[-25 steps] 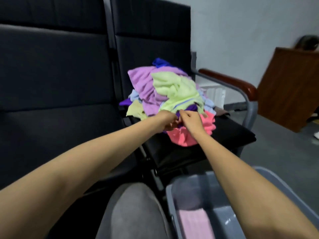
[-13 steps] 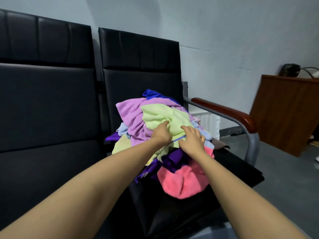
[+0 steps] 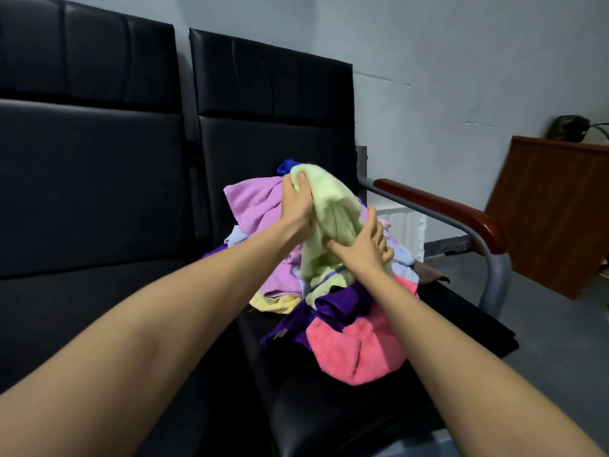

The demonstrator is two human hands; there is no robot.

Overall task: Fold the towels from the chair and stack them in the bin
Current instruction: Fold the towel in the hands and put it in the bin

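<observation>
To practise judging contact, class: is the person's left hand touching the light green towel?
Touching. The head view shows the left hand gripping the light green towel near its top, fingers curled into it.

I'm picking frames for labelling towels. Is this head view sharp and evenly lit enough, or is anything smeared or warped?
Head view: the light green terry towel is fairly sharp under dim, soft, bluish light, with no glare; the brown wooden cabinet near the picture's right edge is motion-smeared; the wide lens bows the black padded chair backs.
</observation>
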